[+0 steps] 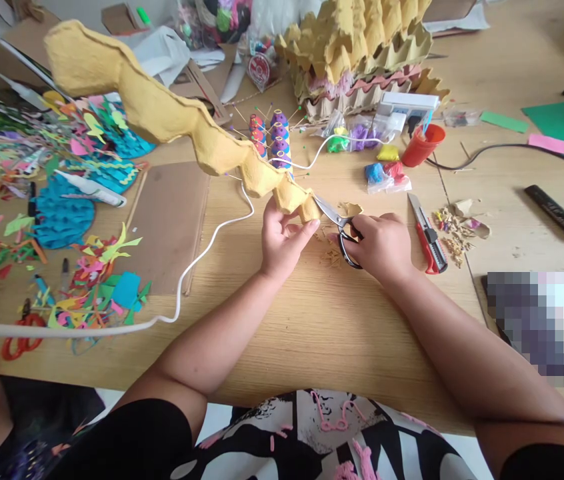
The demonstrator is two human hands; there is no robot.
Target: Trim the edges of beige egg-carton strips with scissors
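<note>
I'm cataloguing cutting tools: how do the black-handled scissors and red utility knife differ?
The scissors are in the right hand, at the yellow carton strip; the utility knife lies on the table. The scissors have finger loops; the knife has a straight body. Both show metal blades.

Left grip (283, 245) part-hidden behind carton (217, 147)

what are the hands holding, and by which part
The left hand holds the carton strip by its near, narrow-looking end; the right hand holds the scissors by their handles.
</note>
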